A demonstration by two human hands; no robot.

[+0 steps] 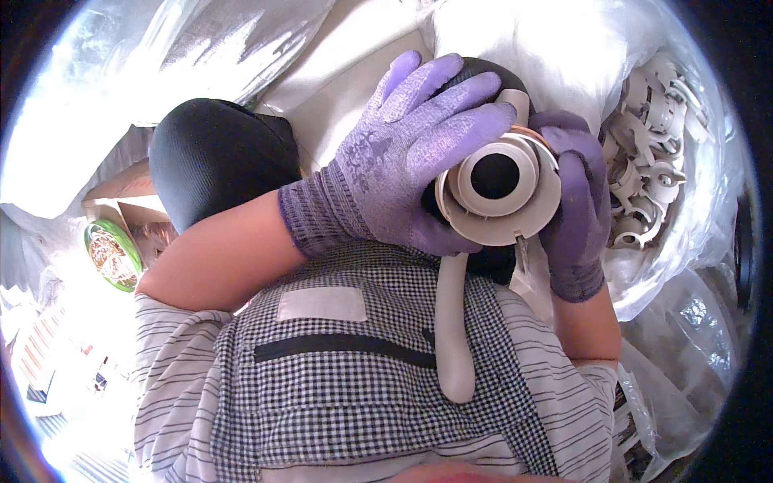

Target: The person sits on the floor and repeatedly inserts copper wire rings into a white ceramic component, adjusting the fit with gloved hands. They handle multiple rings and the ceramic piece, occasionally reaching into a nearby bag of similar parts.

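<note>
Only one view here, the head one, looking straight down over the lap. The person's got a cream plastic part (529, 179) held up in front of them, over the lap and a bit right of centre, its round end pointing up at the camera so you see pale rings around a dark middle. The purple-gloved left hand (419, 153) is clamped on its left side, fingers spread out across the top edge. The right hand (578, 201), also in purple, is wrapped on the right side, though honestly its fingertips are mostly hidden. There's a thin coppery-orange band (533, 134) by the upper rim, and a skinny metal bit (522, 253) poking out at the bottom rim, can't tell what it belongs to. A long cream handle (453, 338) hangs down below the round end, in front of the checked apron (322, 410), which has a black zip (338, 348) and a white patch (322, 304). Off to the right, a clear plastic bag (708, 241) has a heap of loose cream pieces (644, 161) in it. Over on the left, past the dark-clothed knee (225, 161), a green-rimmed bowl (135, 256) full of small bits sits near a cardboard box (121, 187).
</note>
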